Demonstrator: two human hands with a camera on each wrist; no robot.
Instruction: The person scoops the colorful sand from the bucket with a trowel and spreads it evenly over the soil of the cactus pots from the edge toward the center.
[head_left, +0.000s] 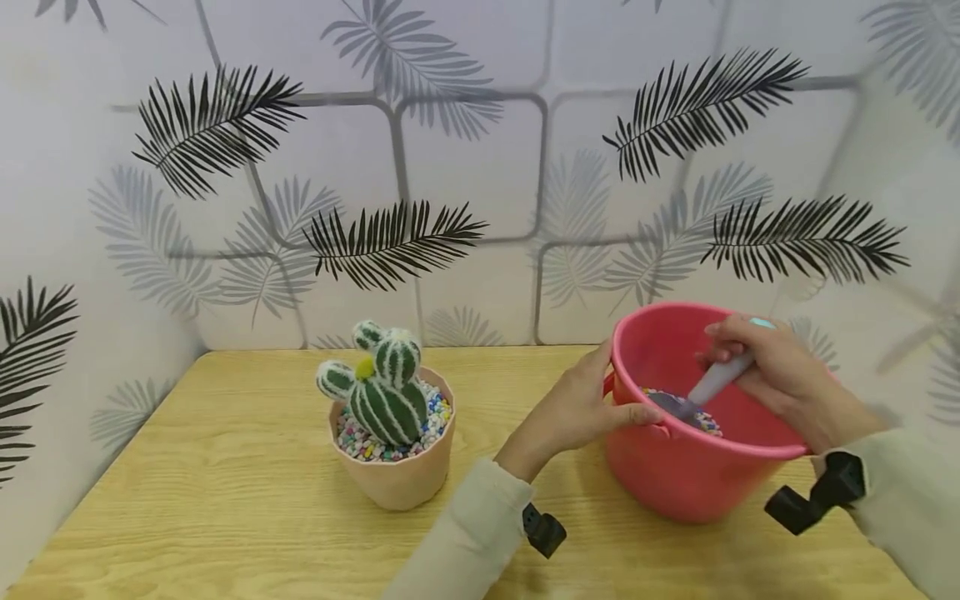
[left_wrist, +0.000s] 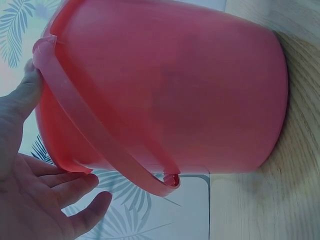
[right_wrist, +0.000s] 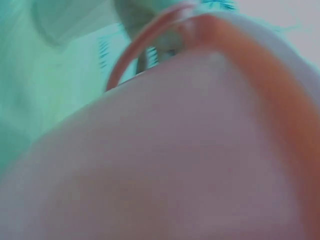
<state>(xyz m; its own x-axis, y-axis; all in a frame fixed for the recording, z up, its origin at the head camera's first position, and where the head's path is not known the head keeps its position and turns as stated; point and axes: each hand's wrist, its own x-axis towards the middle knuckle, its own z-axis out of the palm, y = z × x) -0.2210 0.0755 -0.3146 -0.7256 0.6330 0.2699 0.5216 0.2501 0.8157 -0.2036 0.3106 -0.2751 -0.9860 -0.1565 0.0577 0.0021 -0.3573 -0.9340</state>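
Observation:
A pink-red plastic bucket (head_left: 686,475) stands tilted a little on the right of the table. My left hand (head_left: 573,404) holds its rim, the thumb along the near side and the fingers spread toward the back. Inside the bucket, my right hand (head_left: 787,371) grips the pale grey handle of a small trowel (head_left: 720,377). Its blade is down among multicoloured pebbles (head_left: 707,422). The bucket's hanging handle (left_wrist: 95,125) shows in the left wrist view. Bucket wall fills most of the right wrist view and hides the trowel there.
Left of the bucket, a knitted green cactus (head_left: 386,408) with white stripes and a yellow tuft stands in a peach pot (head_left: 397,479) of coloured pebbles. Behind the wooden table (head_left: 195,483) rises a wall (head_left: 480,167) with a feather-leaf pattern.

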